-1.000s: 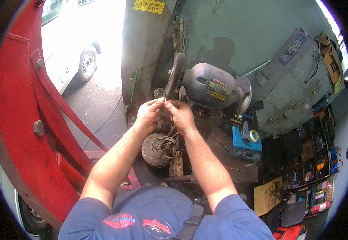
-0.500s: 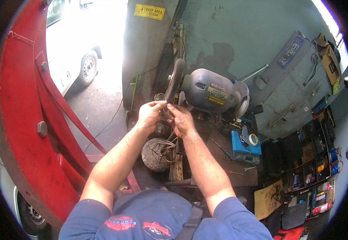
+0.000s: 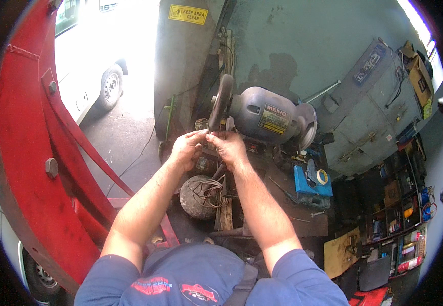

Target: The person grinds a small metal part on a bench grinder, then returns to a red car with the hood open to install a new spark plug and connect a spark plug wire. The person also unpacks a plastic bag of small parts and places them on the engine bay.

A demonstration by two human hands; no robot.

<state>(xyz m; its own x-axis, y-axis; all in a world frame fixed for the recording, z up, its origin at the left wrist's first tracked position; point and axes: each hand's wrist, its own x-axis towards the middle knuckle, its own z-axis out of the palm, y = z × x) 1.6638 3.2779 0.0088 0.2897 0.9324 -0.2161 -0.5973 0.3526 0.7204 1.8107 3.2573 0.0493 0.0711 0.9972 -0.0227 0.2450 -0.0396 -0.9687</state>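
Observation:
A grey bench grinder (image 3: 264, 113) stands on the bench in front of me, with a dark, worn wheel (image 3: 221, 101) at its left end and a pale disc (image 3: 309, 127) at its right. Just under the dark wheel's lower edge, the fingertips of my left hand (image 3: 186, 149) and my right hand (image 3: 228, 148) meet. Both hands are closed in a pinch. Whatever they hold is too small and too covered by the fingers to make out. Whether it touches the wheel I cannot tell.
Below my hands lies a round grey base (image 3: 197, 198) with coiled cable (image 3: 212, 191). A blue case (image 3: 313, 187) with a tape roll (image 3: 322, 177) sits on the bench to the right, near a spanner (image 3: 318, 214). A red steel post (image 3: 20, 153) rises at the left. Shelves (image 3: 397, 204) stand far right.
My joined fingertips have shifted slightly left, closer beneath the dark wheel's lower edge. My right hand has turned a little, its fingers lying more across. The view has moved slightly.

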